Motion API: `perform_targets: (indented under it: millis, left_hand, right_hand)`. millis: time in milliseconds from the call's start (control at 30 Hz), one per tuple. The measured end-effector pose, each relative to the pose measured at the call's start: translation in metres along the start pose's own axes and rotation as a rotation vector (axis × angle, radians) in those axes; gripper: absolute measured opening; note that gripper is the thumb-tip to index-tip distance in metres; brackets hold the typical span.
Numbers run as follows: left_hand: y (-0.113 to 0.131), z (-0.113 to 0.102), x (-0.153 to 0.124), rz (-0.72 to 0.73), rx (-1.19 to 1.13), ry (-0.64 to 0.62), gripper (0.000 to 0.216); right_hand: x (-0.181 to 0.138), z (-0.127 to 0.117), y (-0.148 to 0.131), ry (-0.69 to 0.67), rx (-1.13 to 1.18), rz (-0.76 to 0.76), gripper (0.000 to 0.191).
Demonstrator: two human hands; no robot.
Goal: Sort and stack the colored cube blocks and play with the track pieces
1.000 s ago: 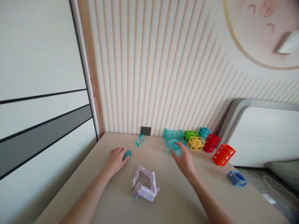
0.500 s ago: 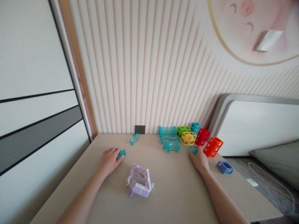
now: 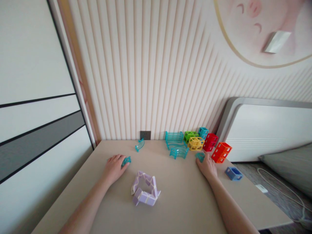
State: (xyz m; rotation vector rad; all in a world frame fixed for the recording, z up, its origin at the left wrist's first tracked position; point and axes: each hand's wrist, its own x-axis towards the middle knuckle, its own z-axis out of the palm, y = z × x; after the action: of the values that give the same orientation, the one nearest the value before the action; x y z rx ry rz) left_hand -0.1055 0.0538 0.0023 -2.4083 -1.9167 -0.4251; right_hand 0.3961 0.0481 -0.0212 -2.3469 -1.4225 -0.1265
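My left hand [image 3: 115,167] rests on the left part of the table, its fingers curled around a small translucent teal track piece [image 3: 127,160] that shows past the thumb. On the right, my right hand [image 3: 207,165] is closed on another translucent teal track piece [image 3: 200,156], partly hidden by the fingers. Between the forearms lies a purple and white folding snake puzzle [image 3: 146,197], bent into a ring. A curved teal track piece [image 3: 139,145] lies beyond my left hand, apart from it. A red-orange open-frame block [image 3: 221,152] stands close beside my right hand.
Several teal track pieces [image 3: 179,151] lie at the back of the table. Next to them stand green [image 3: 190,135], yellow [image 3: 196,143], light-blue [image 3: 203,132] and red [image 3: 210,142] frame blocks. A blue block [image 3: 233,174] sits near the right edge. A ribbed wall with a socket [image 3: 145,135] rises behind.
The view has shifted very slightly. Both hands and the objects stay in nearly the same places on the table.
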Motion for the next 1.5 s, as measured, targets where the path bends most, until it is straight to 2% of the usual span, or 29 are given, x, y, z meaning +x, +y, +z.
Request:
perform_targets:
  millis: [133,233,300,367,467,533,600,700,767,867,1000,1100,1167,1333,1500]
  left_hand:
    - [-0.003,0.001,0.001,0.013,-0.039,0.013,0.033]
    - [-0.010,-0.002,0.002,0.020,-0.069,0.056,0.041]
    - [-0.016,-0.005,0.002,0.010,-0.069,0.064,0.048]
    - [-0.019,-0.007,0.001,-0.003,-0.055,0.018,0.050]
    - [-0.017,-0.008,-0.001,-0.005,-0.046,-0.063,0.046]
    - [-0.012,-0.004,0.000,-0.014,-0.065,-0.070,0.043]
    - [-0.007,0.004,0.002,-0.023,-0.115,-0.042,0.040]
    - [-0.002,0.017,0.008,-0.007,-0.246,0.066,0.040]
    - [0.001,0.022,0.011,0.016,-0.310,0.148,0.042]
    - [0.004,0.021,0.010,0.044,-0.301,0.186,0.047]
    - [0.005,0.013,0.002,-0.041,-0.161,0.087,0.051]
    - [0.005,0.011,-0.001,-0.113,-0.104,0.016,0.042]
    - [0.004,0.014,0.000,-0.108,-0.120,0.008,0.035]
    - [0.010,0.028,0.013,-0.029,-0.272,0.085,0.025]
    - [0.027,0.038,0.024,0.028,-0.329,0.102,0.028]
  right_hand:
    - [-0.004,-0.001,-0.001,0.042,0.048,0.012,0.073]
    - [-0.008,-0.008,-0.004,0.157,0.125,-0.041,0.074]
    - [-0.011,-0.016,-0.010,0.269,0.178,-0.108,0.067]
    - [-0.015,-0.024,-0.019,0.375,0.242,-0.215,0.057]
    - [-0.029,-0.032,-0.040,0.453,0.359,-0.430,0.039]
    - [-0.041,-0.035,-0.059,0.422,0.435,-0.577,0.028]
    - [-0.054,-0.036,-0.080,0.335,0.489,-0.720,0.023]
    - [-0.071,-0.033,-0.113,0.184,0.527,-0.899,0.022]
    - [-0.078,-0.029,-0.136,0.087,0.528,-0.962,0.022]
    - [-0.082,-0.015,-0.167,-0.054,0.497,-0.967,0.022]
    - [-0.080,0.011,-0.201,-0.184,0.533,-0.914,0.022]
    - [-0.079,0.027,-0.218,-0.245,0.580,-0.909,0.026]
    - [-0.081,0.033,-0.223,-0.278,0.581,-0.928,0.032]
    - [-0.086,0.033,-0.223,-0.316,0.579,-0.980,0.046]
    - [-0.086,0.033,-0.222,-0.301,0.597,-0.850,0.050]
